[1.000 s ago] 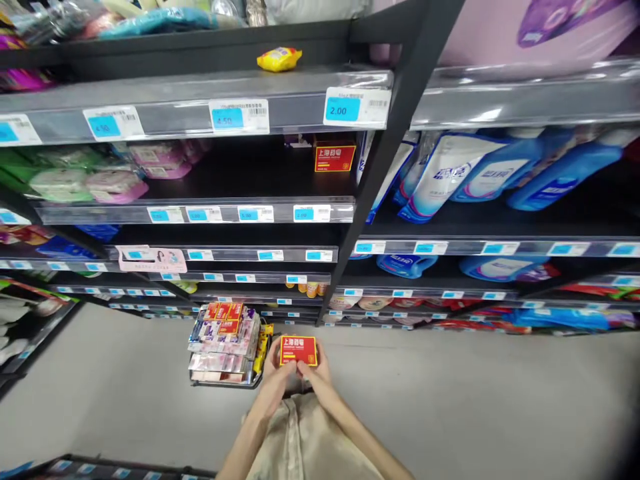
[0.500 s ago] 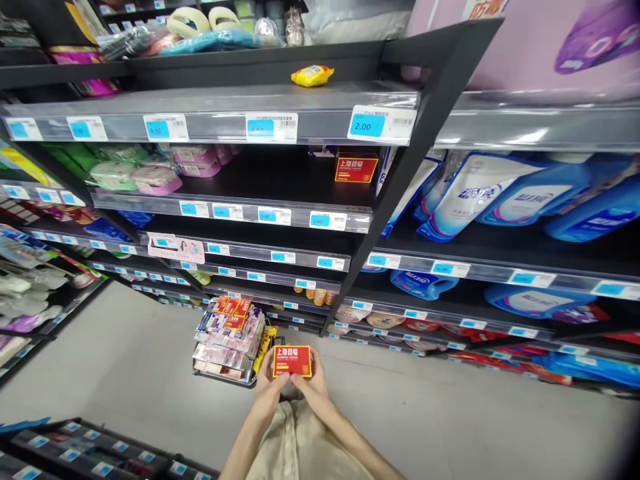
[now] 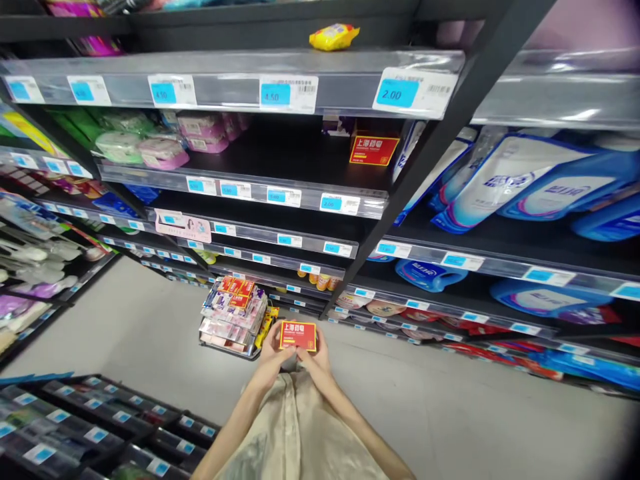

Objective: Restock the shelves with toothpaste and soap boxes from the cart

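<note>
Between my hands, in front of my body, is a red soap box [image 3: 299, 336] with a yellow border and white lettering, its printed face turned up toward me. My left hand [image 3: 271, 351] grips its left end and my right hand [image 3: 320, 355] its right end, thumbs along the lower edge. Just left of my hands stands a low stack of packaged goods [image 3: 233, 317] on the floor, with several similar red boxes [image 3: 237, 291] on top. Another red soap box [image 3: 373, 150] sits at the right end of a shelf.
Black shelving [image 3: 240, 175] with price tags spans the front. Pink soap packs [image 3: 203, 132] sit on its left, blue detergent bottles [image 3: 555, 180] on its right. A yellow packet [image 3: 334, 37] lies on a higher shelf. Another rack [image 3: 90, 427] stands at lower left, on grey floor [image 3: 150, 313].
The view has tilted downward, so the shelves sit higher in the picture. Both hands keep holding the red soap box in much the same pose.
</note>
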`<state>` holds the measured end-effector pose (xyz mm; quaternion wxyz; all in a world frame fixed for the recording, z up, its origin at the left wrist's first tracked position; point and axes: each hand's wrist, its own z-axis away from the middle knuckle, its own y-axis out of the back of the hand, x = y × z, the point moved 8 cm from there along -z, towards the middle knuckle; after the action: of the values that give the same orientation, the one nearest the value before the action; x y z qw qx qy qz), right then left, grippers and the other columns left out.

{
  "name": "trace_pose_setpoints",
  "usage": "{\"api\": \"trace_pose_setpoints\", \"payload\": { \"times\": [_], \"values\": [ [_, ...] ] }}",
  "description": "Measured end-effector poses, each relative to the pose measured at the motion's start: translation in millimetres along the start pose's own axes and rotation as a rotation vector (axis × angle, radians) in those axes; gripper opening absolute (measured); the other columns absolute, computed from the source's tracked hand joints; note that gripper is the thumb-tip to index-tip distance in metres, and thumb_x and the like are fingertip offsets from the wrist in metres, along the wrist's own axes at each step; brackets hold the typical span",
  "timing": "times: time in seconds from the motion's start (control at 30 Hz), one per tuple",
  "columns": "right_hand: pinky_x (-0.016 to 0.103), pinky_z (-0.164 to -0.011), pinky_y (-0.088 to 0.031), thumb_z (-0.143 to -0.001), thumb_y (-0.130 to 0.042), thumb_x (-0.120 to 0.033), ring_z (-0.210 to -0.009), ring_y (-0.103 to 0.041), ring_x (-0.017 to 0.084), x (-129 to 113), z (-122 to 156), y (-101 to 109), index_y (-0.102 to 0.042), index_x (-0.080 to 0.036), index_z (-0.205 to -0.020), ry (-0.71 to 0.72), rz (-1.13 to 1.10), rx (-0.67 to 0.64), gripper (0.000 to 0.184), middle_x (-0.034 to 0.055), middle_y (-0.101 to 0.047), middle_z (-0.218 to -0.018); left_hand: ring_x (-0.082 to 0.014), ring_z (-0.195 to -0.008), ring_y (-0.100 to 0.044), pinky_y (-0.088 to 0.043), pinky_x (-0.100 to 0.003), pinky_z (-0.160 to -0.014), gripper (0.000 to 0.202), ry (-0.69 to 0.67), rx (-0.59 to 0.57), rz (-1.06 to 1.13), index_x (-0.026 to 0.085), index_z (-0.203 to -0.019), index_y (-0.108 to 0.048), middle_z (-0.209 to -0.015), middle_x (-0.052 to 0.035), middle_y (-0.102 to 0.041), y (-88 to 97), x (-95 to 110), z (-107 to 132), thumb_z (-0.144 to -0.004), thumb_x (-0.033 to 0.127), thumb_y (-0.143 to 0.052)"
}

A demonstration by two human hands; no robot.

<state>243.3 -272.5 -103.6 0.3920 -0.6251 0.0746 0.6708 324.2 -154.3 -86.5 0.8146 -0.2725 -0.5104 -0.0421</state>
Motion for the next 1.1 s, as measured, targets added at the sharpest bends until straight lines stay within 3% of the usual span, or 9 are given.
{"api": "trace_pose_setpoints", "payload": {
  "times": [0.1,0.27,0.5,0.67,0.77,0.87,0.97,1.03,1.1],
  "values": [
    [0.032,-0.07,-0.062,-0.066,-0.096,-0.051,-0.088,-0.072,0.024,0.6,-0.4,-0.8,-0.054,-0.023,-0.146,-0.022,-0.027,0.0,0.094,0.0095,-0.074,-0.113,-0.0306,-0.125,-0.068,-0.056,-0.037,-0.102,0.084,-0.016,-0.003,-0.001,0.023,-0.132,-0.058,-0.144,-0.0171,-0.066,-0.7,3.7,0.7,-0.059,0.034,-0.099],
    [0.029,-0.06,-0.059,-0.067,-0.095,-0.05,-0.075,-0.069,0.02,4.9,-0.6,-4.8,-0.051,-0.023,-0.15,-0.074,-0.035,-0.021,0.098,0.008,-0.075,-0.109,-0.0297,-0.121,-0.069,-0.057,-0.037,-0.099,0.082,-0.031,-0.003,0.009,0.023,-0.128,-0.057,-0.142,-0.0163,-0.066,1.6,6.8,0.8,-0.058,0.034,-0.099],
    [0.028,-0.057,-0.056,-0.069,-0.093,-0.05,-0.069,-0.068,0.019,-1.4,-1.9,-5.6,-0.054,-0.024,-0.143,-0.07,-0.055,-0.03,0.087,0.0072,-0.076,-0.102,-0.0229,-0.099,-0.071,-0.058,-0.033,-0.087,0.077,-0.022,0.051,0.017,0.023,-0.124,-0.058,-0.114,-0.0079,-0.072,11.7,4.2,2.2,-0.059,0.037,-0.097],
    [0.033,-0.078,-0.059,-0.065,-0.097,-0.043,-0.087,-0.072,0.023,-21.4,-1.4,-5.5,-0.06,-0.025,-0.122,0.029,0.003,-0.062,0.07,0.0045,-0.076,-0.098,-0.0279,-0.109,-0.07,-0.056,-0.036,-0.093,0.071,0.047,-0.032,-0.049,0.022,-0.121,-0.068,-0.119,-0.0093,-0.073,13.8,-2.0,4.4,-0.058,0.038,-0.097],
    [0.032,-0.079,-0.057,-0.064,-0.096,-0.037,-0.084,-0.071,0.022,-30.6,1.6,-7.3,-0.059,-0.026,-0.117,0.074,0.108,-0.103,0.066,0.0015,-0.076,-0.094,-0.0293,-0.111,-0.069,-0.055,-0.038,-0.098,0.067,0.054,-0.143,-0.156,0.021,-0.12,-0.071,-0.121,-0.0105,-0.074,10.2,-0.1,5.1,-0.059,0.034,-0.097],
    [0.031,-0.077,-0.054,-0.064,-0.096,-0.034,-0.082,-0.069,0.021,-38.0,3.8,-8.8,-0.06,-0.025,-0.119,0.12,0.249,-0.111,0.066,0.0007,-0.075,-0.093,-0.0284,-0.109,-0.07,-0.054,-0.039,-0.1,0.063,-0.019,-0.248,-0.319,0.021,-0.119,-0.072,-0.119,-0.0102,-0.074,3.3,8.8,4.5,-0.061,0.029,-0.095],
    [0.03,-0.071,-0.053,-0.065,-0.095,-0.03,-0.07,-0.061,0.016,-41.1,5.9,-18.9,-0.064,-0.024,-0.126,0.159,0.37,-0.185,0.069,-0.004,-0.067,-0.08,-0.0281,-0.104,-0.071,-0.055,-0.041,-0.1,0.059,-0.11,-0.273,-0.461,0.02,-0.115,-0.073,-0.111,-0.0089,-0.075,-1.9,15.9,4.0,-0.06,0.024,-0.094],
    [0.03,-0.07,-0.053,-0.069,-0.092,-0.028,-0.066,-0.057,0.014,-41.0,8.4,-28.2,-0.061,-0.025,-0.136,0.173,0.366,-0.261,0.074,-0.0058,-0.064,-0.078,-0.0264,-0.094,-0.072,-0.058,-0.041,-0.093,0.058,-0.088,-0.274,-0.403,0.02,-0.113,-0.071,-0.103,-0.0077,-0.075,-3.7,13.2,5.1,-0.06,0.024,-0.094],
    [0.031,-0.071,-0.054,-0.075,-0.088,-0.029,-0.069,-0.06,0.015,-42.7,10.3,-32.4,-0.057,-0.026,-0.141,0.191,0.315,-0.287,0.073,-0.0037,-0.068,-0.084,-0.0258,-0.094,-0.073,-0.059,-0.041,-0.091,0.061,-0.059,-0.252,-0.264,0.021,-0.114,-0.068,-0.107,-0.0086,-0.075,-3.1,10.1,7.9,-0.06,0.024,-0.096]
  ]
}}
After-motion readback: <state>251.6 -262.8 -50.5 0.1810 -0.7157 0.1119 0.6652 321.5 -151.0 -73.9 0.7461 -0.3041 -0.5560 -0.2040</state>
